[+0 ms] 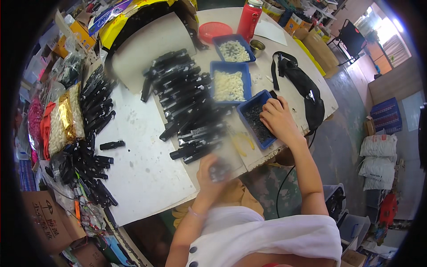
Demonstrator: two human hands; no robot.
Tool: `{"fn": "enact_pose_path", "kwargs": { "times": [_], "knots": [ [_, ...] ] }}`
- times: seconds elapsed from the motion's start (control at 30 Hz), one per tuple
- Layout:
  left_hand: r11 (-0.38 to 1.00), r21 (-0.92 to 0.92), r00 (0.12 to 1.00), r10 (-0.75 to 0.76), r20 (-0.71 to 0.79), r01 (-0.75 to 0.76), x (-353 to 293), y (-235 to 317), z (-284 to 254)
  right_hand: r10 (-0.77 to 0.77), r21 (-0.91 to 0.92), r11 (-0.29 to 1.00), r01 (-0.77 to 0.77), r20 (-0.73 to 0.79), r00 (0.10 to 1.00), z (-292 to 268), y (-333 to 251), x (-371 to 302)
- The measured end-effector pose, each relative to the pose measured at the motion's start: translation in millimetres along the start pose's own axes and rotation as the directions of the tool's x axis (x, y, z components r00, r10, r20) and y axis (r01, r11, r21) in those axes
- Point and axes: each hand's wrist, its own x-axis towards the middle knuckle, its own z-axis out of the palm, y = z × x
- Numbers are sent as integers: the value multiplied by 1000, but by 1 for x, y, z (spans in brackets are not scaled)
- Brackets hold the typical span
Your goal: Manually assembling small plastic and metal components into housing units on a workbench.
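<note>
My left hand (pixel 209 178) is at the table's front edge, its fingers curled round a greyish thing (pixel 219 171) too smeared by motion to name. My right hand (pixel 279 119) reaches over the rim of a blue tray (pixel 247 126) of small black parts (pixel 254 116). Its fingers are bent down together among the parts, and their tips are hidden. Left of that tray lies a long stack of black, stick-like pieces (pixel 184 98) with shiny metal bits. Between the stack and the tray sits a yellow-handled tool (pixel 242 144), partly blurred.
Two more blue trays, one (pixel 229 83) nearer and one (pixel 233 49) farther, hold small whitish pieces. Beyond them stand a red bottle (pixel 250 20), a metal cup (pixel 257 46) and a red basket (pixel 215 32). A black pouch (pixel 302 84) lies right. More black pieces (pixel 95 104) pile up left.
</note>
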Motion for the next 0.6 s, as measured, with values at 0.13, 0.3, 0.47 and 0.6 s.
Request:
{"fn": "enact_pose_path", "kwargs": {
  "times": [0.13,0.3,0.47,0.6],
  "knots": [
    [1000,-10,1000,3,-4,-3,0,0,1,-18,-31,999,19,21,1000,4,2,1],
    [1000,-29,1000,4,-5,-5,0,-1,0,36,-16,999,-36,-2,999,4,2,0],
    [999,-38,999,-33,-9,32,-2,-1,0,51,78,996,-45,-71,996,-6,-5,2],
    [997,-29,997,-77,23,77,-3,-4,-1,-84,458,884,95,-45,995,-43,-43,10]
  ]
}}
